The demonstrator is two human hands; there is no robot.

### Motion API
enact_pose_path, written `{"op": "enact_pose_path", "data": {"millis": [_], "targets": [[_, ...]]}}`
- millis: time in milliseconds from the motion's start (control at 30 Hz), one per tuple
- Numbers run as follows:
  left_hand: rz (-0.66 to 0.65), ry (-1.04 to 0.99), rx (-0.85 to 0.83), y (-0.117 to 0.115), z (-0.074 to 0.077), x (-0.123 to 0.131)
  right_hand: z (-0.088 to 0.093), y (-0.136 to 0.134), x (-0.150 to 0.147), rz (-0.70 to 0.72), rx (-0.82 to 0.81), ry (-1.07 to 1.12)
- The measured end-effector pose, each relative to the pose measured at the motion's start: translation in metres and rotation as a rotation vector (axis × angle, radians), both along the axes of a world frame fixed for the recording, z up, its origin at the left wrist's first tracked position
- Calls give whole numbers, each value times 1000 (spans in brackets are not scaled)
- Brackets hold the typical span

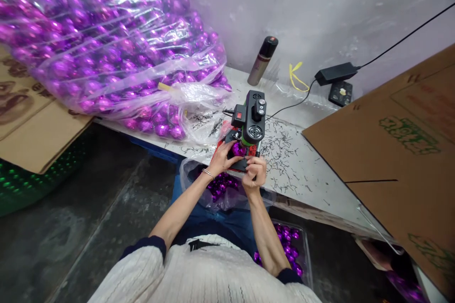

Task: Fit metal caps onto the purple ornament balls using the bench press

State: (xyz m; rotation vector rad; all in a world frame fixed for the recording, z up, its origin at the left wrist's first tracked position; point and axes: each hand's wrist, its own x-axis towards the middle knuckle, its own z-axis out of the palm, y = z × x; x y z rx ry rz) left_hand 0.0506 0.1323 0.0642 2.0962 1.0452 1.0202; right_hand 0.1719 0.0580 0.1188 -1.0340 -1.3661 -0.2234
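Note:
A small black bench drill press [256, 120] with a red base stands on the white table. Under its head, a shiny purple ball ornament [238, 148] sits between the thumb and fingers of my left hand [223, 158]. My right hand [256, 170] is closed just right of the ball, at the machine's front. Its fingertips are pinched together near a dark lever [258, 147]; whatever they hold is hidden. Below my hands, an open clear plastic bag [185, 170] with purple pieces hangs at the table edge.
A large clear bag of purple balls [124, 57] fills the back left. A spray can [262, 61], a power adapter [336, 74] and a yellow tie [295, 77] lie behind the machine. Dark shavings [287, 156] litter the tabletop. A cardboard box [387, 151] stands at right.

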Motion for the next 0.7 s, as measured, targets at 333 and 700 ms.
{"op": "enact_pose_path", "data": {"millis": [333, 700], "targets": [[18, -61, 29, -26, 8, -7, 87, -1, -1, 0, -179, 165], [126, 108, 187, -25, 18, -58, 66, -5, -3, -17, -101, 60]]}}
